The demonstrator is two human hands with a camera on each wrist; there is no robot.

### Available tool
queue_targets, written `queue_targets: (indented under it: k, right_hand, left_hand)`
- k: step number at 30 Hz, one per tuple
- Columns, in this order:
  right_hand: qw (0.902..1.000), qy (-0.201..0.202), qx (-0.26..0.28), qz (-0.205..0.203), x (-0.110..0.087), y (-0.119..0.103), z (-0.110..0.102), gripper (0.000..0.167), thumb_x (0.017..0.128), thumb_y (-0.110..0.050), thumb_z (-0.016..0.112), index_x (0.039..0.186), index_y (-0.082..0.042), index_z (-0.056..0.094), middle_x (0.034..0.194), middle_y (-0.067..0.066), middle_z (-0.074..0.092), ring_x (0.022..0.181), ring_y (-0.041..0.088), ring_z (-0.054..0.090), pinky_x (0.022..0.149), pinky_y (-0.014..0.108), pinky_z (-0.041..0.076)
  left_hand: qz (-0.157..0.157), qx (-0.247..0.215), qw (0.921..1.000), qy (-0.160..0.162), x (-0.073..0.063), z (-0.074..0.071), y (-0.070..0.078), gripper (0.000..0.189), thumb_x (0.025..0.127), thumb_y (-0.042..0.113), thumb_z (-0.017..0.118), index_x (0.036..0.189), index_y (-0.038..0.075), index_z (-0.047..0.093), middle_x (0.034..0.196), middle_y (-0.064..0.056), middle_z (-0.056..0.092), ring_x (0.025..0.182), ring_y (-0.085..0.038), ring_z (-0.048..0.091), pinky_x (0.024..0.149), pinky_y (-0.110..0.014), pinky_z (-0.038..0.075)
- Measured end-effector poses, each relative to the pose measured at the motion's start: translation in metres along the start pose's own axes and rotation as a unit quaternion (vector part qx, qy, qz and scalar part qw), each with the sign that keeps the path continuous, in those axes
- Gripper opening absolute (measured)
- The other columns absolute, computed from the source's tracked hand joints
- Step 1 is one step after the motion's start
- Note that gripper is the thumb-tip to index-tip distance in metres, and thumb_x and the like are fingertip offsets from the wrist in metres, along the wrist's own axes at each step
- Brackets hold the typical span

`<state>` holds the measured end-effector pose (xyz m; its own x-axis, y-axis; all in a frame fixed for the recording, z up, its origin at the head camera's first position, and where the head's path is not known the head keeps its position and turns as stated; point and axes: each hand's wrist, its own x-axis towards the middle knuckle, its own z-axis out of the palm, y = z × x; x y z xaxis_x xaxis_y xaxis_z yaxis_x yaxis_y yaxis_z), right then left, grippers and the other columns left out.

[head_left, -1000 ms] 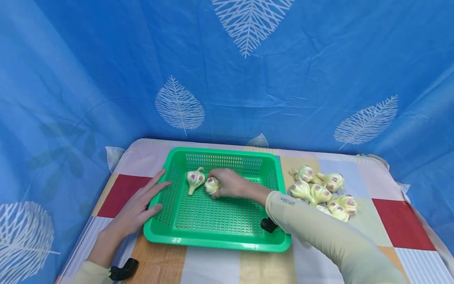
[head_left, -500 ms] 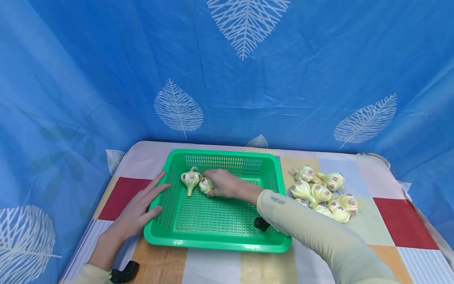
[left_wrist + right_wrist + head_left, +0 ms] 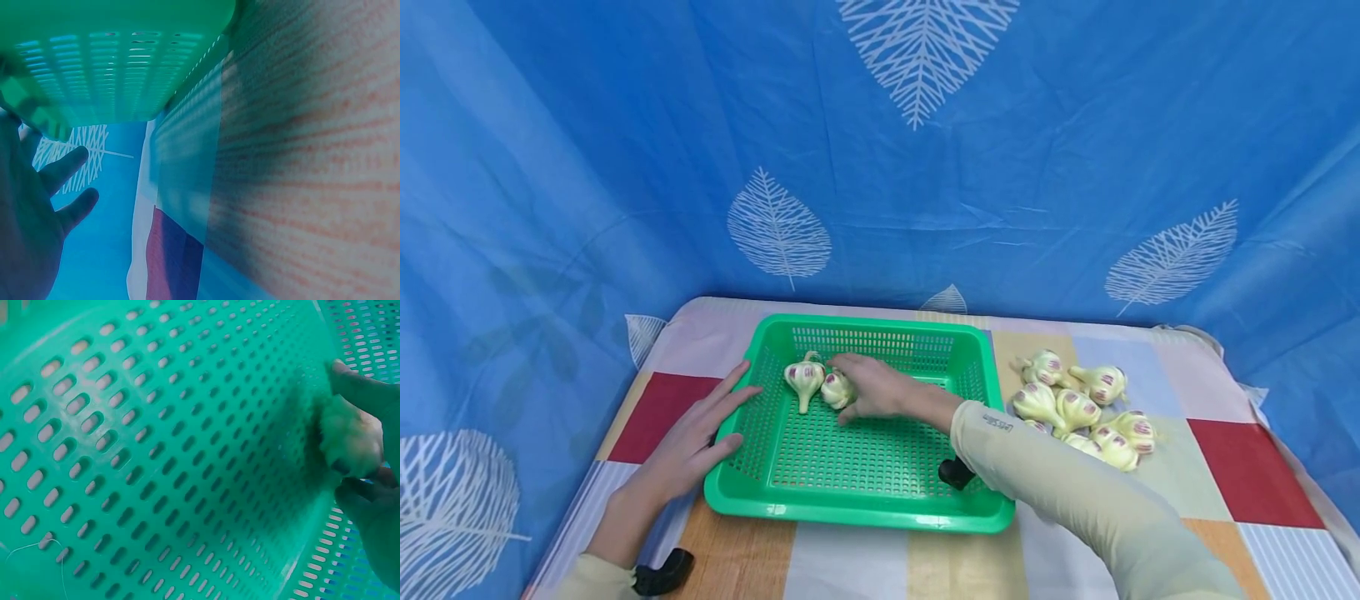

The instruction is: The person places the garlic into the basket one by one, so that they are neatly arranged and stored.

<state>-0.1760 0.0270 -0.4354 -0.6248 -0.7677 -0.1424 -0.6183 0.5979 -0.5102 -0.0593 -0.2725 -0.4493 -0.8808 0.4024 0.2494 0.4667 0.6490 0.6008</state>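
Note:
A green plastic basket (image 3: 857, 512) with slotted walls stands before me. My left hand (image 3: 688, 446) rests along its left rim, fingers straight and spread; the left wrist view shows those spread fingers beside the basket's outer wall. Inside the basket, a garlic bulb (image 3: 804, 377) lies at the left, stem toward me. A second garlic bulb (image 3: 836, 390) sits right beside it on the basket floor. My right hand (image 3: 880, 390) reaches around this second bulb, its thumb and fingers parted on either side. In the right wrist view the garlic bulb (image 3: 351, 439) shows between them.
Several garlic bulbs (image 3: 1077, 408) lie in a loose pile on the table, right of the basket. The patchwork tablecloth (image 3: 1255, 475) covers the table. A blue curtain (image 3: 1037, 150) with white leaf prints hangs behind and at the sides.
The right hand moved left with the second garlic bulb, which met and nudged the first one leftward. Its thumb and fingers have since spread from the bulb. The left hand stays in place.

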Motion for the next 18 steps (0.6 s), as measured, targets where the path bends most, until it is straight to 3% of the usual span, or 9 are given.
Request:
queue_targets:
  k: [6,12,18]
  right_hand:
    - [0.9998,-0.013,0.014,0.010,-0.011,-0.004,-0.013,0.097,0.083,-0.043,0.083,0.155,0.000,0.034,0.154,0.016,0.042,0.137,0.029,0.046,0.110,0.042,0.039]
    - [0.9991,-0.039,-0.016,0.000,-0.032,-0.007,-0.036,0.087,0.093,-0.050,0.069,0.156,-0.001,0.033,0.159,0.015,0.036,0.146,0.027,0.033,0.117,0.041,0.030]
    - [0.9996,-0.013,-0.024,0.005,-0.065,-0.009,-0.063,0.088,0.097,-0.060,0.056,0.158,-0.003,0.030,0.162,0.016,0.029,0.150,0.028,0.024,0.119,0.043,0.023]
  left_hand:
    - [0.006,0.000,1.0000,0.006,-0.002,0.001,0.000,0.067,0.088,0.016,0.067,0.152,0.016,0.046,0.167,-0.005,0.020,0.144,-0.035,0.032,0.093,-0.067,0.044]
    - [0.008,0.002,0.9999,0.010,-0.003,0.002,0.001,0.066,0.088,0.017,0.067,0.151,0.014,0.047,0.167,-0.004,0.021,0.143,-0.035,0.034,0.093,-0.067,0.044]
    - [0.005,0.000,1.0000,0.007,-0.001,0.001,0.002,0.066,0.088,0.017,0.067,0.151,0.015,0.046,0.167,-0.002,0.020,0.144,-0.035,0.033,0.093,-0.066,0.044]
